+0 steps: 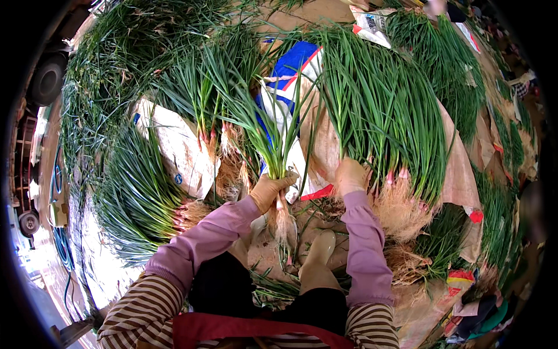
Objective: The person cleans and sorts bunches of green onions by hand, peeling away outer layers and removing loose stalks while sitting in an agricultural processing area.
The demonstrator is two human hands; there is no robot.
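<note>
My left hand [268, 190], in a tan glove, is closed round the stems of a small bunch of spring onions [281, 152]. Its green leaves fan upward and its pale roots [283, 225] hang below the fist. To the right, my gloved right hand [351, 175] has its fingers curled at the left edge of a large pile of spring onions [381, 110], at stem height. What those fingers pinch is hidden. Pinkish bulbs and a mat of tan roots [401, 206] show along the pile's lower end.
More spring onions [136, 189] lie at the left, on and beside a pale woven sack [174, 145]. A blue and white sack [296, 61] lies between the piles. My boot [321, 253] stands on soil. A wheel [47, 79] shows at far left, bundled cloth [479, 317] at lower right.
</note>
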